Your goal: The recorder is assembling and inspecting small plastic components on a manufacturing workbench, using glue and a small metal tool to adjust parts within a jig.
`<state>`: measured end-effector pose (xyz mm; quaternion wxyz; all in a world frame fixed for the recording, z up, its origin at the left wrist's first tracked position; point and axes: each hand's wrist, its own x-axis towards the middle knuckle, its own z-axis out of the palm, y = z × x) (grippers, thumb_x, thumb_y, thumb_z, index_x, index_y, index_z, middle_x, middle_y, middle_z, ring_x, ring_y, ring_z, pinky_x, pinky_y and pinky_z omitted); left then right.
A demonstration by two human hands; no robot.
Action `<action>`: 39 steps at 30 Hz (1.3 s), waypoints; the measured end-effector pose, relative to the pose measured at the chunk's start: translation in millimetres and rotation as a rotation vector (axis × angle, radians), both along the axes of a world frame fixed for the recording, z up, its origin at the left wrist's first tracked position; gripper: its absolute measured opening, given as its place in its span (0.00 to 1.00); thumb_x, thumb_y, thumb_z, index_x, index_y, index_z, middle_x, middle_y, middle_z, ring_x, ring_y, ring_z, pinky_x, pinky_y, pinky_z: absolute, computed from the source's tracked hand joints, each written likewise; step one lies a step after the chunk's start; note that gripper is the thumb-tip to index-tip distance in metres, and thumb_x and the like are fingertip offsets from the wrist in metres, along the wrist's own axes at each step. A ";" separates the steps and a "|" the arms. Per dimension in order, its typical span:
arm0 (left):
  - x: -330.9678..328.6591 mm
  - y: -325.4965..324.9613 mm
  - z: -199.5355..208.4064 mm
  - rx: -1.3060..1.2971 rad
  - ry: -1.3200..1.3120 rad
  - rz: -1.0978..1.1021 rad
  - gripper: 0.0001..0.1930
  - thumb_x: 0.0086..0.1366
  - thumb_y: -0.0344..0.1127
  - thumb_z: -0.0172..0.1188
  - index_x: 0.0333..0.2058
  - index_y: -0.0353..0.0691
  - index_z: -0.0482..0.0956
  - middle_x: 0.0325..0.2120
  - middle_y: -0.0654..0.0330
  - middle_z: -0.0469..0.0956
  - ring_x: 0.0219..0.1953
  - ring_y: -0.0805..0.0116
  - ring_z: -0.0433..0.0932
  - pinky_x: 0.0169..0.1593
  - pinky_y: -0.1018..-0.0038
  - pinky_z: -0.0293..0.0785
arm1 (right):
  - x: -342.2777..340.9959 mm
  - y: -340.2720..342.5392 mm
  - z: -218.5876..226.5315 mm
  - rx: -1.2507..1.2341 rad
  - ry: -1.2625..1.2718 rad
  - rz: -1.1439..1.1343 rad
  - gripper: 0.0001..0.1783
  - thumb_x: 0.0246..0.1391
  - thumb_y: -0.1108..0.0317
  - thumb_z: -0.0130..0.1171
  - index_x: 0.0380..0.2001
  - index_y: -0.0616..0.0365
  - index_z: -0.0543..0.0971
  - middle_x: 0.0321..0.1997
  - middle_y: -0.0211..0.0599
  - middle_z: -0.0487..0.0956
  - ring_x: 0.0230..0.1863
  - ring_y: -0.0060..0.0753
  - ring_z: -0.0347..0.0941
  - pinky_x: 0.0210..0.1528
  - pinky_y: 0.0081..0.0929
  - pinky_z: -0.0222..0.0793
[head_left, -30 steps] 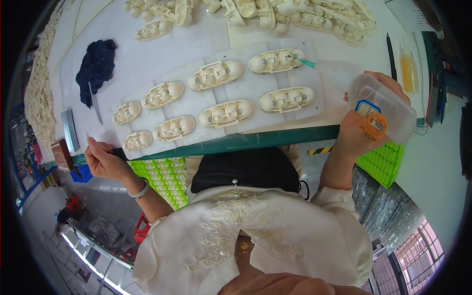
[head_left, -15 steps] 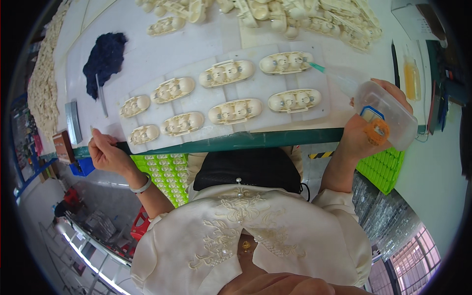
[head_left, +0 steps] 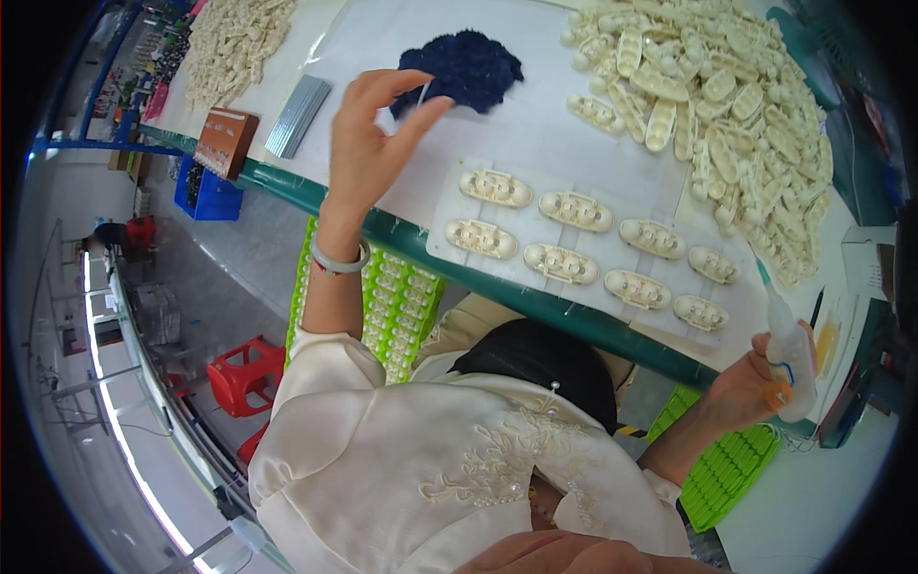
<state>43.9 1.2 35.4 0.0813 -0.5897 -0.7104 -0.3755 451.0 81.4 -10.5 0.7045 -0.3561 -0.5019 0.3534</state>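
Observation:
My left hand [head_left: 368,143] is raised over the table with thumb and index finger apart, beside a dark blue, fuzzy-looking heap [head_left: 464,72]. A thin pale stick [head_left: 423,93] shows between those fingertips, apparently resting at the heap and not gripped. On the right, my right hand [head_left: 732,394] is closed around a translucent squeeze bottle [head_left: 786,335] with a thin green tip and an orange part at its lower end. Between my hands, a whitish board [head_left: 593,253] carries several cream oval plastic housings [head_left: 576,211] in two rows.
A large pile of cream plastic parts [head_left: 717,105] covers the far right. Small cream pieces [head_left: 234,48] are heaped at far left, near grey metal strips [head_left: 298,117] and a brown block [head_left: 226,142]. Green trays [head_left: 387,306] lie below the table edge [head_left: 535,297].
My left hand has risen from the table's front edge to the dark blue heap, its fingers spreading. The bottle's tip has left the housing it was touching. The view has turned left.

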 end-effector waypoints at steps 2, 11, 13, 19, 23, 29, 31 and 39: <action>-1.2 18.1 -1.2 -0.038 0.101 -0.044 0.18 0.50 0.36 0.68 0.40 0.37 0.77 0.35 0.56 0.75 0.39 0.60 0.71 0.43 0.72 0.69 | -29.6 2.4 22.2 -0.037 -0.062 0.116 0.28 0.49 0.56 0.58 0.47 0.66 0.67 0.50 0.47 0.69 0.37 0.36 0.73 0.31 0.23 0.73; -41.3 77.8 -14.6 -0.363 0.130 -0.242 0.18 0.53 0.40 0.64 0.40 0.39 0.76 0.38 0.55 0.75 0.44 0.55 0.68 0.48 0.68 0.67 | -155.9 64.5 71.5 -0.319 -0.202 0.698 0.25 0.43 0.74 0.64 0.47 0.64 0.69 0.43 0.38 0.75 0.39 0.26 0.73 0.38 0.22 0.70; -45.2 86.2 -22.0 -0.376 0.095 -0.279 0.13 0.53 0.37 0.64 0.36 0.38 0.77 0.36 0.56 0.75 0.41 0.58 0.70 0.45 0.69 0.69 | -170.9 73.2 59.8 -0.406 -0.127 0.732 0.26 0.42 0.71 0.66 0.46 0.63 0.70 0.41 0.37 0.76 0.39 0.24 0.72 0.40 0.20 0.69; -56.1 68.2 -10.0 -0.337 -0.448 -0.276 0.12 0.54 0.35 0.65 0.34 0.35 0.79 0.26 0.60 0.77 0.27 0.73 0.73 0.34 0.78 0.71 | -202.8 71.0 45.2 -0.472 -0.209 0.804 0.25 0.49 0.76 0.58 0.50 0.68 0.63 0.49 0.49 0.72 0.48 0.42 0.74 0.50 0.31 0.72; -61.5 64.2 -10.6 -0.311 -0.625 -0.320 0.12 0.54 0.34 0.65 0.36 0.33 0.79 0.25 0.63 0.77 0.27 0.78 0.71 0.33 0.81 0.70 | -222.1 68.5 47.2 -0.488 -0.216 0.825 0.24 0.50 0.76 0.57 0.50 0.68 0.63 0.49 0.49 0.72 0.48 0.43 0.73 0.50 0.31 0.73; -60.7 60.5 -19.5 -0.222 -0.519 -0.346 0.11 0.55 0.31 0.63 0.36 0.33 0.79 0.26 0.60 0.78 0.28 0.73 0.74 0.34 0.79 0.71 | -246.1 63.4 46.4 -0.642 -0.053 0.948 0.23 0.52 0.72 0.57 0.50 0.68 0.63 0.49 0.48 0.71 0.48 0.43 0.74 0.48 0.32 0.75; -61.5 60.4 -17.5 -0.193 -0.401 -0.401 0.10 0.54 0.30 0.62 0.36 0.34 0.79 0.28 0.59 0.78 0.29 0.69 0.75 0.36 0.77 0.72 | -242.4 62.9 51.3 -0.693 0.002 0.981 0.22 0.55 0.68 0.54 0.50 0.68 0.63 0.49 0.47 0.71 0.47 0.44 0.74 0.47 0.32 0.75; -59.7 58.0 -21.6 -0.074 -0.002 -0.391 0.09 0.54 0.26 0.61 0.35 0.33 0.78 0.35 0.56 0.77 0.35 0.60 0.77 0.41 0.72 0.74 | -218.1 67.8 51.0 -0.683 -0.040 0.952 0.21 0.57 0.66 0.49 0.49 0.69 0.62 0.48 0.50 0.71 0.46 0.45 0.75 0.46 0.32 0.75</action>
